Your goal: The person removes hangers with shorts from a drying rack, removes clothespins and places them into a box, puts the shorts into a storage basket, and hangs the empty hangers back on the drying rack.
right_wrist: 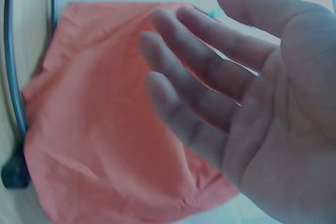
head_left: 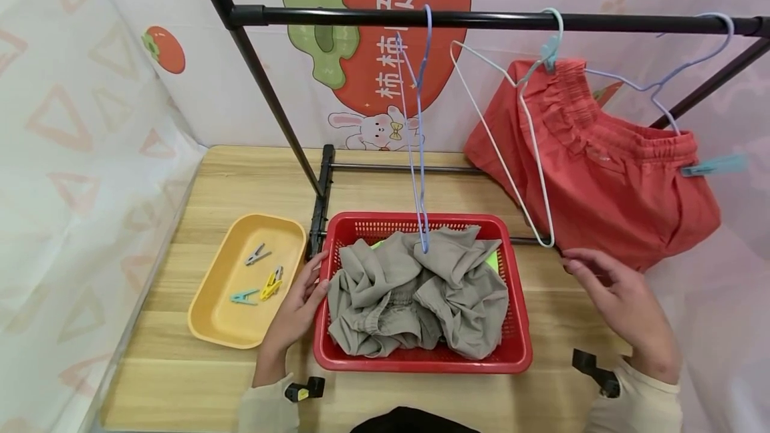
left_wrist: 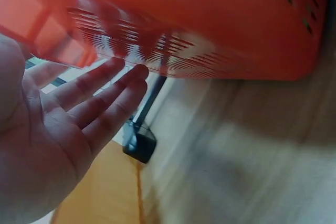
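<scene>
A red plastic basket (head_left: pixel 421 365) stands on the table with crumpled grey-khaki clothing (head_left: pixel 385 286) inside, an elastic waistband showing. My left hand (head_left: pixel 301 303) is at the basket's left rim. In the left wrist view its fingers (left_wrist: pixel 100 98) extend straight beside the slotted basket wall (left_wrist: pixel 210 30). Over on the right, my right hand (head_left: pixel 625 303) holds nothing, its fingers loosely bent near the lower edge of red shorts (head_left: pixel 601 172). The shorts hang from a blue hanger (head_left: pixel 656 85), with a teal clothespin (head_left: pixel 712 166) at the waistband. The right wrist view shows the palm and spread fingers (right_wrist: pixel 199 82).
A black rack bar (head_left: pixel 361 17) crosses above the basket. From it hang a blue hanger (head_left: pixel 423 125) over the clothing and a pale green-white hanger (head_left: pixel 535 152) in front of the shorts. Left of the basket, a yellow tray (head_left: pixel 207 313) holds several clothespins (head_left: pixel 271 282).
</scene>
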Tool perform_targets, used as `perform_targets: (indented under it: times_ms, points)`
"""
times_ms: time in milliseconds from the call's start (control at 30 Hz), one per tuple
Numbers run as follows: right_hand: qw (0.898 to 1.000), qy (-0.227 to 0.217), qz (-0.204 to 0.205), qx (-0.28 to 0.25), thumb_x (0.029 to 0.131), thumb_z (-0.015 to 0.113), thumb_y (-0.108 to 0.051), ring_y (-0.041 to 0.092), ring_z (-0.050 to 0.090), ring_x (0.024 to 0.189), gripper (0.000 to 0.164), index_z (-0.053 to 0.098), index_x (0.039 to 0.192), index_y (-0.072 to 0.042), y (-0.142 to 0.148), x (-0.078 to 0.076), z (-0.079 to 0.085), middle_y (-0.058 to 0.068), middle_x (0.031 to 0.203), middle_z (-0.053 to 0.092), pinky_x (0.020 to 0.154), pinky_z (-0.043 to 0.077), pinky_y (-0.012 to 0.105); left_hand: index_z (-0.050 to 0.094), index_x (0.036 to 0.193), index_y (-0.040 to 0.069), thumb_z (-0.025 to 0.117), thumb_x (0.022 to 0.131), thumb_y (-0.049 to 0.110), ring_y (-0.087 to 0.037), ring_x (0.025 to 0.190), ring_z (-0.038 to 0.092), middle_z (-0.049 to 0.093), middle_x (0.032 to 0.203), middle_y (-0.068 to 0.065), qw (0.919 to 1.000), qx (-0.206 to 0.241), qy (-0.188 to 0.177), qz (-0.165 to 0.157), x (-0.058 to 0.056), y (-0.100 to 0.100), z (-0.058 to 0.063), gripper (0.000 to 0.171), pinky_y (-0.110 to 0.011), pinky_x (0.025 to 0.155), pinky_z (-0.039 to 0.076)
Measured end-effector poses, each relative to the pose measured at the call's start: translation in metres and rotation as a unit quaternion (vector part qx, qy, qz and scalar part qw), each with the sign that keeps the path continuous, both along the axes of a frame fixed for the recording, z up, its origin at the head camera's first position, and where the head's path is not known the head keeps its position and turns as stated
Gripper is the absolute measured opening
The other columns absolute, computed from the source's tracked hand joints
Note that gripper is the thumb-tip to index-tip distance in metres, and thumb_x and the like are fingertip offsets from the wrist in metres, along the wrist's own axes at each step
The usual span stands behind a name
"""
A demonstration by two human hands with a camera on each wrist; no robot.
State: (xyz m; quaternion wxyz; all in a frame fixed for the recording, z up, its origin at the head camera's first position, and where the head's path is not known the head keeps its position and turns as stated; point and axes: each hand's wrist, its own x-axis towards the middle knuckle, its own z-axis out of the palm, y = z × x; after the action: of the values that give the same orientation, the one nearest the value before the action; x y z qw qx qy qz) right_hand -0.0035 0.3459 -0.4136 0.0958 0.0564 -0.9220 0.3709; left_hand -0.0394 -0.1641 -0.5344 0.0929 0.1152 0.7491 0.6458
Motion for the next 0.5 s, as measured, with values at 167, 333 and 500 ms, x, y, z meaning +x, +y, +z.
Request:
perform_targets:
  times_ms: [167,333,500]
  points:
    - [0.984,0.077,-0.159,-0.028,0.101,0.066,-0.006,-0.007,0.059,0.085,0.022,0.073,0.121,-0.001,0.013,-0.001,0.007,-0.026,0.104,0.066,0.074,0.041,0.007,0.030,0.163,0.020,0.045,0.112,0.015,-0.032,0.127,0.056,0.048,0.151,-0.021,0.9997,0.010,-0.007,0.021,0.004,0.004,-0.005,0.053,-0.030,0.094,0.053]
    - [0.921,0.178,-0.344,-0.038,0.104,0.059,-0.023,-0.007,0.056,0.090,0.026,0.077,0.121,-0.013,0.022,-0.010,0.013,-0.030,0.103,0.060,0.078,0.041,0.013,0.033,0.162,0.019,0.049,0.110,0.014,-0.025,0.119,0.061,0.052,0.147,-0.021,0.9988,0.018,-0.021,0.041,0.006,0.007,-0.002,0.054,-0.030,0.090,0.055]
    - [0.874,0.189,-0.446,-0.036,0.107,0.050,-0.031,-0.003,0.052,0.113,0.033,0.065,0.135,-0.028,0.037,-0.020,0.018,-0.027,0.122,0.055,0.093,0.039,0.016,0.039,0.158,0.020,0.057,0.108,0.014,-0.029,0.107,0.068,0.061,0.135,-0.022,0.9975,0.033,-0.038,0.049,0.002,0.008,0.003,0.054,-0.038,0.081,0.060]
